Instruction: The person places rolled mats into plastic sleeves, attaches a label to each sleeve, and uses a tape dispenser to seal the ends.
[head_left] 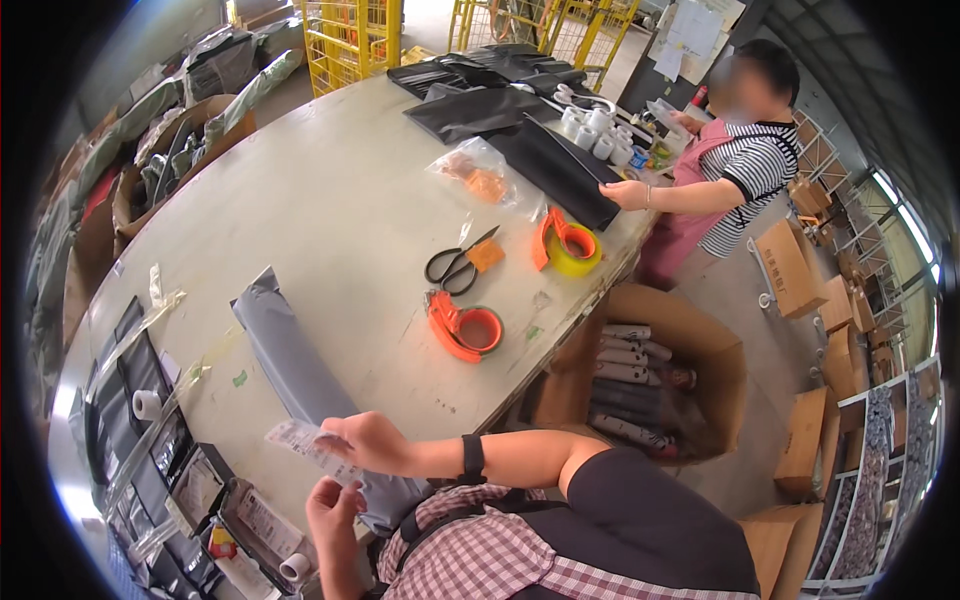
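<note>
Holding, right hand: fingers of the right hand [372,443] bent closed on a white printed label [298,437], over the near part of the grey poly mailer [305,360].
Left hand: the left hand [332,507] raised at the label's near edge, fingertips drawn close together; cannot tell whether they grip it.
Mailer: long, filled, lying on the table [350,180], near end close to the wearer's body.
Cutting tool: black-handled scissors [450,268] right of the mailer, blades overlapping a small orange piece [486,256].
Tape: orange tape dispenser [466,328] right of the mailer; second dispenser [570,243], orange with a yellow roll, farther right.
Clear bag: clear plastic bag [487,180] with orange contents, beyond the mailer to the right.
Co-worker: beyond the mailer, far right; one hand [626,195] at a black mailer bag [560,172], white rolls [603,138] just beside.
Left side: black packages [125,365] and a small white roll [147,404] left of the mailer; open box with printed slips [262,520] nearer the wearer.
Carton: open cardboard carton [725,375] well right of the mailer, below table height, long wrapped parcels [630,390] inside.
</note>
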